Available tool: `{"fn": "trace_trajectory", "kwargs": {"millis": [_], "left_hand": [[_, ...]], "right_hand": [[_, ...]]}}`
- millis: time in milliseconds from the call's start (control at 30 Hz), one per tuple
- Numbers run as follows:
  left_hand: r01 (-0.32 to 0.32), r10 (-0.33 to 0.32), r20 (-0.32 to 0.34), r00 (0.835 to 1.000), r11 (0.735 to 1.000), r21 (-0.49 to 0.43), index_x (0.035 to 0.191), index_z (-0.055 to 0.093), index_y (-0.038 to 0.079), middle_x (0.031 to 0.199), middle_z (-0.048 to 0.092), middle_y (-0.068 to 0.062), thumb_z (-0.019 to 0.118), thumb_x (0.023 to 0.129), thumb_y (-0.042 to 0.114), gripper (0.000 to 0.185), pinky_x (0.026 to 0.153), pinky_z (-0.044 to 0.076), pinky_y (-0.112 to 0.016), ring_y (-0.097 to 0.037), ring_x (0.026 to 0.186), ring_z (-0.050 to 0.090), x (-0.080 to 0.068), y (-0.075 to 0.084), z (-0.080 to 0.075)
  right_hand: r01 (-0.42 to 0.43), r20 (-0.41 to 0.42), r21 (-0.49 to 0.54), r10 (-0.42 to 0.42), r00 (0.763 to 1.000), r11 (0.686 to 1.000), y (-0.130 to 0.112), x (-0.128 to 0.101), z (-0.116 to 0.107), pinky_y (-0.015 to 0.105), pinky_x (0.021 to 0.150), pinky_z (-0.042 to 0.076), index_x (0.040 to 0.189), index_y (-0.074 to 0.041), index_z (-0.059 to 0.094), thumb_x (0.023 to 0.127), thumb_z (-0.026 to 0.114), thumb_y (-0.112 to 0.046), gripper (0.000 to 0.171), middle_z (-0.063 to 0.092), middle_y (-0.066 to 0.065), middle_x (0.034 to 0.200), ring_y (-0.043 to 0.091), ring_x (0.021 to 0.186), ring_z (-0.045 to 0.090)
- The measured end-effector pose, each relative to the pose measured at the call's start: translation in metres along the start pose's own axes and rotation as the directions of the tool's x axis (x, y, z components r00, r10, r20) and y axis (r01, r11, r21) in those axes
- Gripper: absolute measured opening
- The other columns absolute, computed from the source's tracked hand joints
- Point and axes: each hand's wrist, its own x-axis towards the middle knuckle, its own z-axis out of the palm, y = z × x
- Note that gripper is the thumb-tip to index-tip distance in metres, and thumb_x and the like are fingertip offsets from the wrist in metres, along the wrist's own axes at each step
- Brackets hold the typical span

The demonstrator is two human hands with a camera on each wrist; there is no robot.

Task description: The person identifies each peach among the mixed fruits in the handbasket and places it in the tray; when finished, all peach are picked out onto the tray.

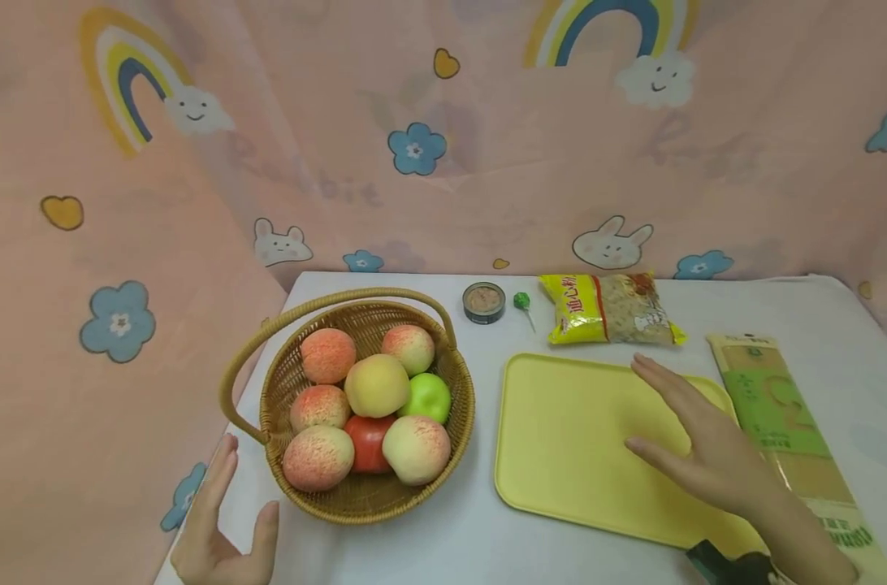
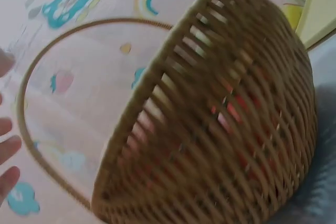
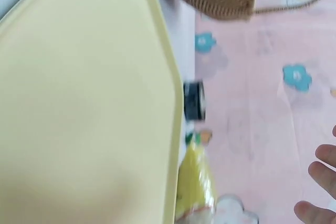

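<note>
A wicker basket with a hoop handle holds several peaches, a red apple and a green apple. My left hand hovers open just left of the basket at the table's front edge, holding nothing; its fingertips show at the left wrist view's edge. My right hand is open with straight fingers above the right half of an empty yellow tray. Its fingertips appear at the right of the right wrist view.
Behind the tray lie a small round tin, a green lollipop and a yellow food packet. A long green-labelled noodle packet lies right of the tray. Pink patterned cloth walls the white table.
</note>
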Motion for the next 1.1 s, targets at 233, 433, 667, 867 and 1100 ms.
{"fn": "trace_trajectory", "kwargs": {"millis": [233,433,667,867,1100], "left_hand": [[0.151,-0.151,0.019,0.988,0.987,-0.051,0.119,0.049,-0.023,0.132,0.053,-0.028,0.063,0.08,-0.006,0.045,0.107,0.04,-0.025,-0.024,0.127,0.052,-0.013,-0.029,-0.021],[0.305,-0.286,0.248,0.926,0.951,-0.042,0.127,0.044,-0.02,0.14,0.05,-0.015,0.057,0.074,-0.022,0.055,0.108,0.036,-0.019,-0.017,0.133,0.044,-0.023,-0.067,-0.038],[0.386,-0.242,0.434,0.868,0.878,-0.282,0.126,0.038,-0.026,0.145,0.043,-0.02,0.051,0.075,-0.026,0.053,0.11,0.034,-0.019,-0.02,0.137,0.039,-0.02,-0.095,-0.043],[0.434,-0.221,0.506,0.834,0.828,-0.355,0.128,0.035,-0.027,0.148,0.036,-0.021,0.051,0.074,-0.03,0.056,0.111,0.032,-0.021,-0.022,0.141,0.032,-0.019,-0.102,-0.043],[0.504,-0.293,0.533,0.794,0.807,-0.307,0.128,0.037,-0.025,0.149,0.028,-0.029,0.051,0.074,-0.03,0.056,0.111,0.031,-0.02,-0.02,0.142,0.031,-0.017,-0.099,-0.042]], "right_hand": [[0.128,0.054,0.068,-0.132,0.99,0.989,-0.035,0.037,0.017,0.02,0.106,0.033,0.148,-0.022,0.032,0.077,0.078,-0.02,0.084,0.04,0.001,0.149,0.001,0.137,0.031],[0.21,0.125,0.177,-0.234,0.964,0.961,-0.063,0.072,0.026,0.053,0.103,0.04,0.147,-0.02,0.035,0.081,0.074,-0.023,0.077,0.04,-0.001,0.149,0.021,0.136,0.039],[0.288,0.239,0.307,-0.367,0.899,0.907,-0.097,0.117,0.04,0.051,0.109,0.036,0.146,-0.013,0.036,0.084,0.071,-0.025,0.072,0.04,0.004,0.149,0.023,0.137,0.037],[0.266,0.349,0.35,-0.388,0.853,0.898,-0.121,0.152,0.056,0.049,0.108,0.037,0.146,-0.017,0.036,0.087,0.066,-0.033,0.067,0.043,0.001,0.147,0.022,0.135,0.04],[0.182,0.473,0.399,-0.372,0.799,0.899,-0.139,0.186,0.08,0.044,0.101,0.046,0.145,-0.011,0.037,0.089,0.063,-0.033,0.065,0.044,0.01,0.145,0.025,0.129,0.047]]}}
